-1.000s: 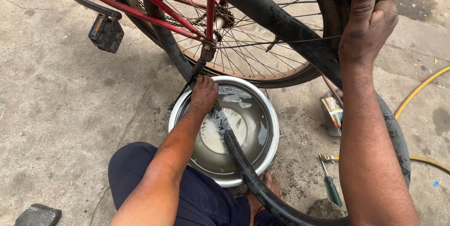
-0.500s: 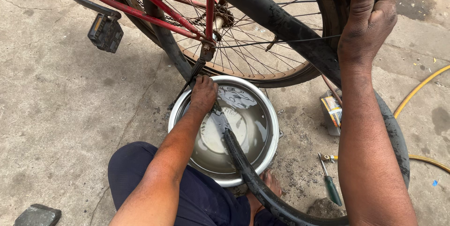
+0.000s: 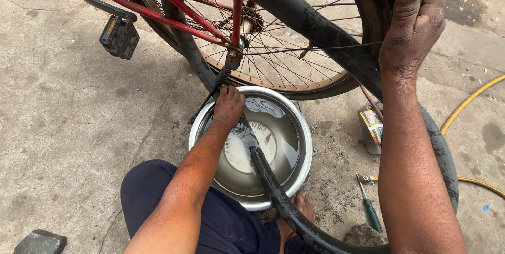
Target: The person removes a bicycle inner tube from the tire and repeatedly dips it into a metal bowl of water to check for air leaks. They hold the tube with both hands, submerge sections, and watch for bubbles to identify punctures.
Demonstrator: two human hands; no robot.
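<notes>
Little had moved since the earlier frames: the left hand (image 3: 229, 107) had shifted only slightly along the tube (image 3: 273, 180), and the ripples in the water had changed shape. That hand pressed a stretch of tube down into the steel basin (image 3: 304, 148); its fingers were curled under, but whether they pinched the rubber or only pushed on it could not be told, as the knuckles hid them. The right hand (image 3: 413, 27) was raised at the top right, fingers wrapped together around another stretch of the same tube, thumb lying along it.

From the basin the tube ran down past the person's foot (image 3: 302, 209), swung round under the right forearm, and rose to the right hand; a further loop hung across the bicycle wheel (image 3: 273, 48) with its red frame (image 3: 158, 14).

Judging by its sag and curves, the tube was light, soft and floppy, and slick where wet, so a full-fingered grip close to the submerged part looked surest. A screwdriver (image 3: 370, 209), a small box (image 3: 371, 127), a yellow hose (image 3: 468, 104) and a pedal (image 3: 119, 35) lay or stood nearby on the concrete.
</notes>
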